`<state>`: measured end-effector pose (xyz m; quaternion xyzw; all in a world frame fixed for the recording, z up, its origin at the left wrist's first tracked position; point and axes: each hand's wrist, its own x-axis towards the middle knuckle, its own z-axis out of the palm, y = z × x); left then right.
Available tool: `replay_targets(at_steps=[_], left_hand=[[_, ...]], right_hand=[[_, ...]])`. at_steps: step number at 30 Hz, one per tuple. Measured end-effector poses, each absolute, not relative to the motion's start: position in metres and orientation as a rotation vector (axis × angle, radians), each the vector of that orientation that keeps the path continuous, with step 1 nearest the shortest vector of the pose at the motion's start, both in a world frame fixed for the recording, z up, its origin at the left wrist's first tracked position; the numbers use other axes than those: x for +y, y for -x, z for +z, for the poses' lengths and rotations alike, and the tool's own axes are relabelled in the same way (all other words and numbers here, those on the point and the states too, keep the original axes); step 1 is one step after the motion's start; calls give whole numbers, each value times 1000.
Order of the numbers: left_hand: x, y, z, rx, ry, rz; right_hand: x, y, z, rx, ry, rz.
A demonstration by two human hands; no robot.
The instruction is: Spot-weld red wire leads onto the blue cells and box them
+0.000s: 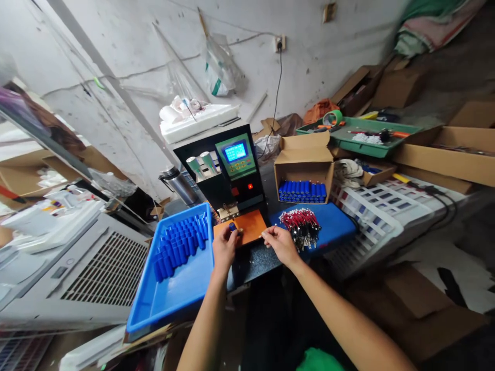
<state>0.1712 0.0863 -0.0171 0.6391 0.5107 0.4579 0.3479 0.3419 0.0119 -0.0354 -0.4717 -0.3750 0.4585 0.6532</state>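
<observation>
Left hand (pixel 225 246) is pinching a blue cell (pixel 232 226) closed-fingered on the orange plate (pixel 251 226) under the welder (pixel 232 170) tip; right hand (pixel 281 243) is gripping a thin strip, too small to identify. Looks like weld step; next calls for precise tab alignment

Blue cell (pixel 232 226), orange plate (pixel 247 226), blue tray (pixel 181 293)

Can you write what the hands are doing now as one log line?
left hand: holds blue cell on orange plate | right hand: pinches thin strip | blue tray: left
</observation>
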Motion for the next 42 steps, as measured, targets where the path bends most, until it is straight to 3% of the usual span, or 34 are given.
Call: replay_targets(at_steps=[10,42], left_hand=[[90,-175,-21,1341,-1670,1214],[87,-181,-30,1495,-1778,1184]], right_hand=[[50,-338,-27,-971,1073,888],[103,-300,-15,-1035,1136,948]])
